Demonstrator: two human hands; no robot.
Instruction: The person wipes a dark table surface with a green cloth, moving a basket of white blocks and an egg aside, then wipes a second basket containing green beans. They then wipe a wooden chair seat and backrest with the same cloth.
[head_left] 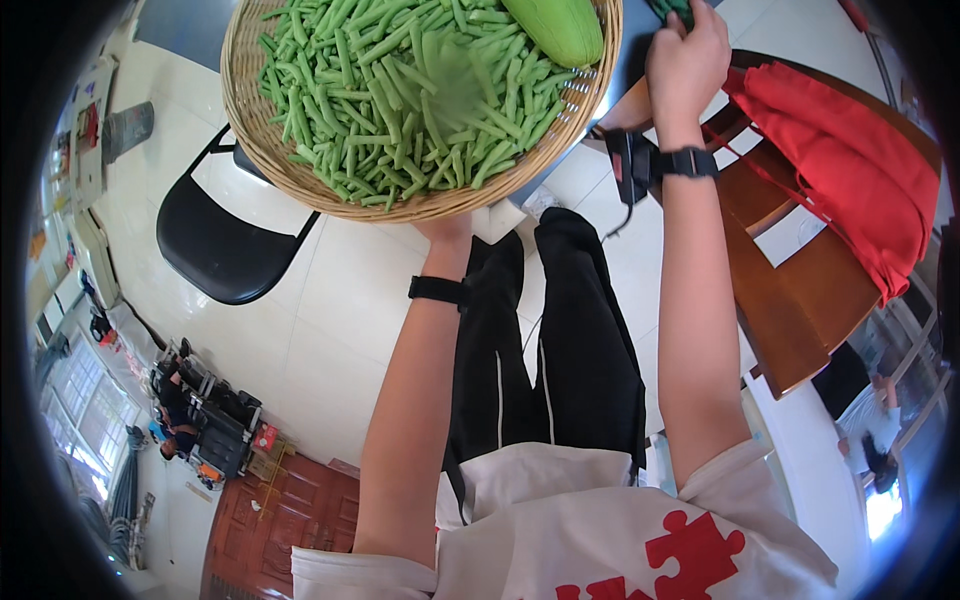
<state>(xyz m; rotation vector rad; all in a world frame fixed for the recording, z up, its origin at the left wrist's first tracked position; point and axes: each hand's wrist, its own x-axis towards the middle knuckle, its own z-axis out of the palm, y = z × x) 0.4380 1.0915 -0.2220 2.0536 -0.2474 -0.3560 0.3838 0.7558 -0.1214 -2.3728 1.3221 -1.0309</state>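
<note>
- I see 2 bare hands from up here, and 1 round wicker basket [245,110] sits above and beyond the left fingers, tilted a little toward me.
- My left hand [447,228] reaches in beneath the basket's near rim; its fingers are hidden there, so I cannot tell whether they are spread or pressed together.
- My right hand [688,65] is at the upper edge of my view, to the right of the basket and apart from it; its fingers are curled in, pinching a dark green item [672,8] that the edge cuts off, too little of it showing to name.
- Cut green beans [360,110] fill most of the basket, above the left fingers; a patch in their middle looks blurred to me.
- 1 pale green gourd [560,30] lies at the basket's right side, between the beans and the right fingers.
- A dark tabletop [185,25] shows beyond the basket, far left of the right fingers.
- To the right of the right fingers, a red cloth [840,170] hangs over a brown wooden chair [770,320].
- Left of the left fingers, well apart, stands 1 black chair [225,240].
</note>
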